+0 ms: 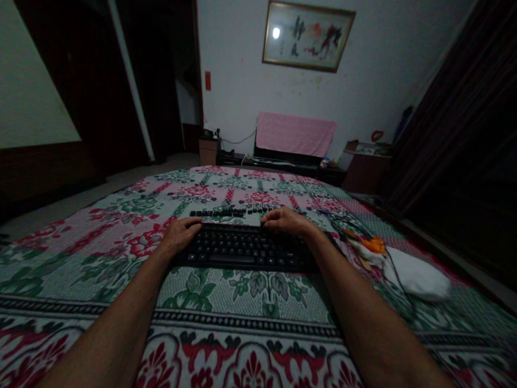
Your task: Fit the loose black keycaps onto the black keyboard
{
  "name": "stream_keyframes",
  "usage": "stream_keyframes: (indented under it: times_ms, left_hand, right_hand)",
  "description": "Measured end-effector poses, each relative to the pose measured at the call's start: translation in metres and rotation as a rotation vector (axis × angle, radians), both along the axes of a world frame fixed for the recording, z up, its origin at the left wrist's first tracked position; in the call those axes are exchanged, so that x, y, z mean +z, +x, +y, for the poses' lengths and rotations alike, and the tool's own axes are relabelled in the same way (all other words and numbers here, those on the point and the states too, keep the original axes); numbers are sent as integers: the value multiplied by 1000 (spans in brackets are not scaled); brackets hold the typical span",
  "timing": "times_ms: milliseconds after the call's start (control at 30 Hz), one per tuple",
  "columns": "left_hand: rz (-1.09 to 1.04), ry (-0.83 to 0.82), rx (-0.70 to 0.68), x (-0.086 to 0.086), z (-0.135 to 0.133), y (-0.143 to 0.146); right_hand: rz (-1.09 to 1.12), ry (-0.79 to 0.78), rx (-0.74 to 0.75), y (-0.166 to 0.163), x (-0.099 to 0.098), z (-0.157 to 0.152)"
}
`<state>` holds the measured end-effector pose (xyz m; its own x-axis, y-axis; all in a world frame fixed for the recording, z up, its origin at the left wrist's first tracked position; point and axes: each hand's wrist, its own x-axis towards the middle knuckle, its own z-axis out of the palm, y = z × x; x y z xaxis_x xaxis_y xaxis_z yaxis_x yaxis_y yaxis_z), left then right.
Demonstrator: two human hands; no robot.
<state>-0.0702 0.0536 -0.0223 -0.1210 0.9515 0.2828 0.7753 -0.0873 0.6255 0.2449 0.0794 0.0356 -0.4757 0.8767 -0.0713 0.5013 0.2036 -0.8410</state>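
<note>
A black computer keyboard [238, 258] lies flat on the patterned bedspread in front of me. My left hand [180, 236] grips its upper left corner, thumb along the top edge. Over the keyboard's upper right part, my right hand [283, 221] is closed in a pinch with a small dark keycap [263, 223] at the fingertips, partly hidden. Just beyond the keyboard, loose black keycaps [218, 213] lie in a row on the cloth. The right hand and forearm cover some of the keys on the right.
To the right lie tangled dark cables [355, 223], an orange item [376, 245] and a white cloth-like bundle [422, 275]. The floral bedspread [258, 293] covers the bed. Past its far edge, a pink towel [294, 133] drapes over a dark screen-shaped object near the wall.
</note>
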Motion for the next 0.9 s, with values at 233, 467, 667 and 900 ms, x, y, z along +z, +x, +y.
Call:
stream_keyframes:
  times_ms: [233,467,667,900]
  left_hand:
    - [0,-36,35,2,-1,2]
    - [-16,-50,31,5,-3,3]
    - [18,-33,31,6,-3,2]
    - [27,-45,51,5,-2,2]
  right_hand:
    - [-37,14,-15,4,-4,2]
    - [-101,51,64,5,-6,1]
    - [-161,116,108,4,-8,2]
    - [-143,114,152,4,-5,1]
